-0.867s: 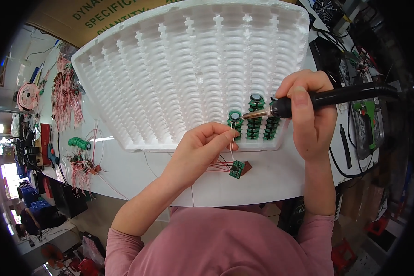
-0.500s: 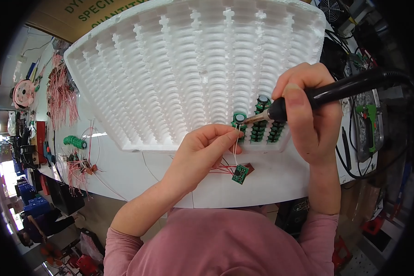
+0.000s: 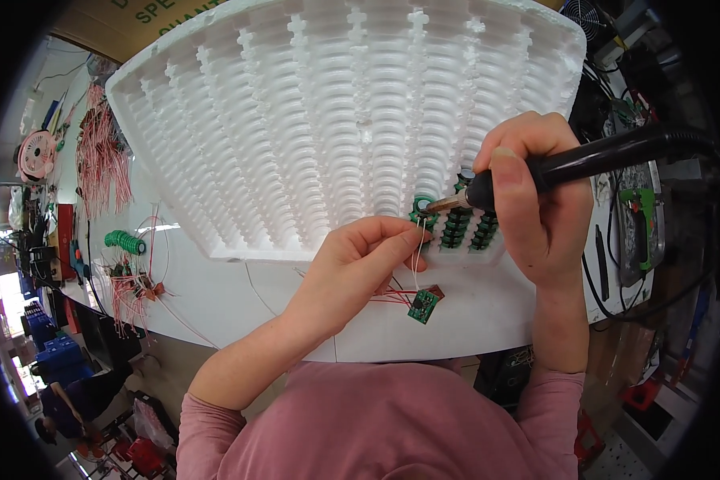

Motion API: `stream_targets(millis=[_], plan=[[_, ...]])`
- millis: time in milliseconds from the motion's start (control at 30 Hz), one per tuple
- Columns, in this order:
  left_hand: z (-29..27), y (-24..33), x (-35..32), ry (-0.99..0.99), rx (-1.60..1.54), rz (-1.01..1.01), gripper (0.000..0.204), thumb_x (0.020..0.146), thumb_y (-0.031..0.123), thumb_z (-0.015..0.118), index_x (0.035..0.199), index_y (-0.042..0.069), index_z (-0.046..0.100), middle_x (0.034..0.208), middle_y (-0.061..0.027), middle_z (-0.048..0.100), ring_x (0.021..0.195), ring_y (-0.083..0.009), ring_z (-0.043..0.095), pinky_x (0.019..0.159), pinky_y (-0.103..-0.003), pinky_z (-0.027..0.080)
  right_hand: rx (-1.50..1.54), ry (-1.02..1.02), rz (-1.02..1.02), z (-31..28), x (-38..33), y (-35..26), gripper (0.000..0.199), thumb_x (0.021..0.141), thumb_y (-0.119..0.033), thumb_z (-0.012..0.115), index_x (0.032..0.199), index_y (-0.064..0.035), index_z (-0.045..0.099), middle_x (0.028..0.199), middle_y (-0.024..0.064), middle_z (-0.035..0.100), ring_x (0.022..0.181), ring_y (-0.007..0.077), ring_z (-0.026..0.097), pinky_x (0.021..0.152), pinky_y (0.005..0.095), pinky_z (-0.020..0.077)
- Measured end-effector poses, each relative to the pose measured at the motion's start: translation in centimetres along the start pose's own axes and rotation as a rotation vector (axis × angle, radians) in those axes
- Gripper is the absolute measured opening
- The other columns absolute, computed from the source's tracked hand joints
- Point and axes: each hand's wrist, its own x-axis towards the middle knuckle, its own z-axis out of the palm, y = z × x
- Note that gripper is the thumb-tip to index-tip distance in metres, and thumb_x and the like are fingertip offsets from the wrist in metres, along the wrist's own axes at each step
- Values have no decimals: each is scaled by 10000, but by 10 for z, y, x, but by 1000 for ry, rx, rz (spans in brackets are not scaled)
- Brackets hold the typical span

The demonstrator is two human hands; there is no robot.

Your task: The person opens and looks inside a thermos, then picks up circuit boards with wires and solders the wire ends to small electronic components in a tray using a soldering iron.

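My right hand [image 3: 532, 212] grips a black-handled soldering iron [image 3: 596, 158]. The iron's tip meets a round green component [image 3: 422, 202] with a pale centre, in the near right part of a white foam tray [image 3: 216, 160]. Beside that spot, the fingers of my left hand [image 3: 352, 264] are pinched on thin white wires [image 3: 418, 268]. These wires run down to a small green circuit board [image 3: 424, 307] over the white table [image 3: 384, 334], where red wires also join it. My left fingertips hide part of the wires and the component's lower edge.
More green components [image 3: 454, 230] fill slots to the right. On the left lie a row of green rings [image 3: 125, 242], bundles of red and white wire [image 3: 102, 160] and a pink fan [image 3: 37, 155]. The iron's black cable [image 3: 680, 292] loops at right, near a green glue gun [image 3: 638, 214].
The view has shifted slightly, and the circuit board hangs tilted a little differently. The iron's tip stays at the same component, and both hands keep their hold.
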Motion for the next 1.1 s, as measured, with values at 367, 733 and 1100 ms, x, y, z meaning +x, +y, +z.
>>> stream_targets(millis=[367, 733, 1100], plan=[[0, 0, 0, 7, -5, -7, 192, 883, 203, 531, 951, 41, 609, 741, -2, 600, 518, -16, 360, 472, -161, 298, 31, 24, -15, 0, -1, 2, 124, 798, -63, 606, 724, -27, 513, 587, -6, 471, 468, 48, 425, 430, 201, 315], [2, 0, 0, 18, 2, -7, 190, 879, 194, 532, 955, 39, 610, 734, -3, 601, 510, -15, 351, 468, -160, 291, 6, 5, -6, 0, -2, 2, 124, 798, -72, 610, 726, -33, 517, 552, -13, 469, 450, 45, 421, 418, 200, 311], [2, 0, 0, 27, 4, -10, 190, 876, 197, 531, 946, 40, 613, 730, 2, 599, 509, -11, 337, 464, -159, 276, 15, -9, 4, 0, -1, 1, 123, 801, -68, 607, 731, -28, 515, 559, -8, 477, 455, 47, 472, 411, 199, 324]])
